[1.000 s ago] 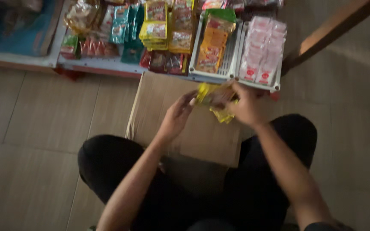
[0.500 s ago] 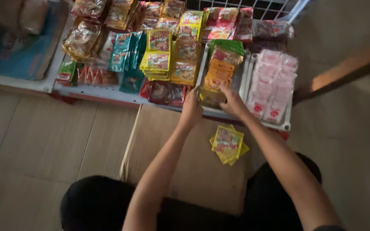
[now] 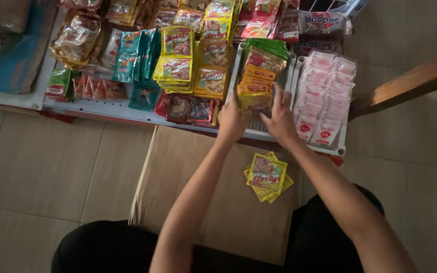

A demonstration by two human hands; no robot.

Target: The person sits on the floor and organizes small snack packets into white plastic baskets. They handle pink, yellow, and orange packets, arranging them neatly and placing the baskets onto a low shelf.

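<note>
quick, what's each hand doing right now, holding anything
Left hand: on the orange sachets in the white tray; grip cannot be told.
Right hand: fingers spread, on the same sachets; grip cannot be told.

Dim light falls on a beige tiled floor point(image 3: 36, 172), with a wooden beam point(image 3: 410, 81) at right.

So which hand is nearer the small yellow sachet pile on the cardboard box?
Right. The right hand is up at the tray, almost straight above the yellow sachet pile; the left hand is farther off to the left.
</note>
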